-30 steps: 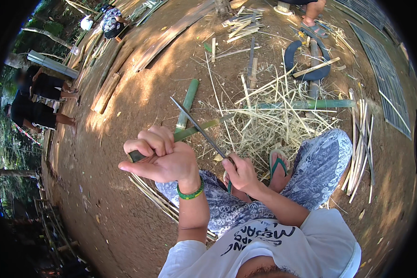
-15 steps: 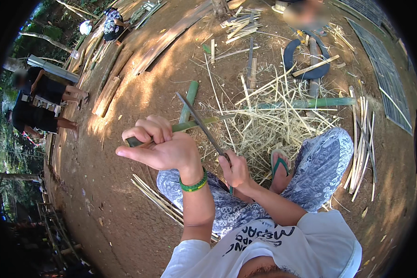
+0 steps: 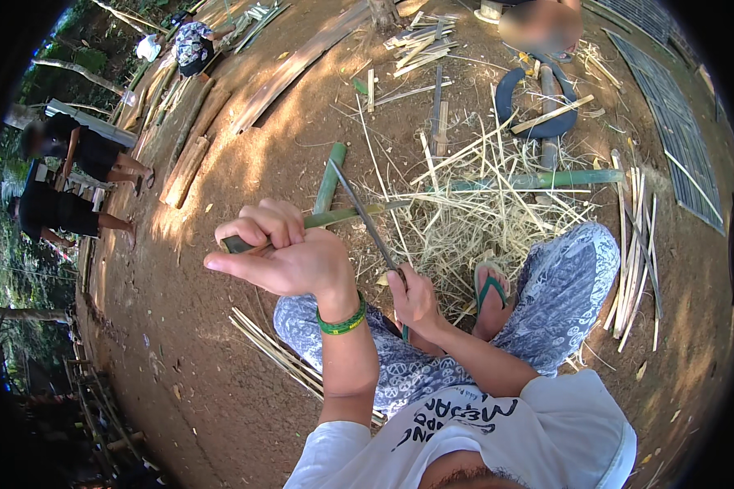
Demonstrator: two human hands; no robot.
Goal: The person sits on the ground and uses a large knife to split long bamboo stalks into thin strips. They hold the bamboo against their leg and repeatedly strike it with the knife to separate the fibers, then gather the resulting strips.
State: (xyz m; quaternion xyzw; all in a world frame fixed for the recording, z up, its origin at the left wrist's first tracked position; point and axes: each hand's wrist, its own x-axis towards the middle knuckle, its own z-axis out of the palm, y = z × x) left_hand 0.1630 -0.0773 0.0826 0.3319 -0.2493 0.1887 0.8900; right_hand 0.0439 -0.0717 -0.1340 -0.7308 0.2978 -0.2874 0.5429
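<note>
My left hand (image 3: 277,248) is turned palm up, fingers curled round one end of a green bamboo strip (image 3: 334,217). The strip runs rightward from my grip, its far end thin and pale. In my right hand (image 3: 417,299) is the handle of a long knife with a dark, narrow blade (image 3: 369,223). The blade slants up to the left and crosses the strip just right of my left hand; whether its edge bites into the bamboo I cannot tell. A heap of pale bamboo shavings (image 3: 497,216) lies on the ground beyond my right hand, in front of my sandalled foot (image 3: 489,297).
A green bamboo pole (image 3: 538,180) lies across the heap. Farther off are a short bamboo piece (image 3: 329,183) and a black ring (image 3: 510,102). Split strips lie in bundles at right (image 3: 640,253) and by my left knee (image 3: 273,354). Several people are around the far edges.
The knife blade has swung a little to the right and stands steeper across the strip. My left hand keeps its hold in nearly the same place.
</note>
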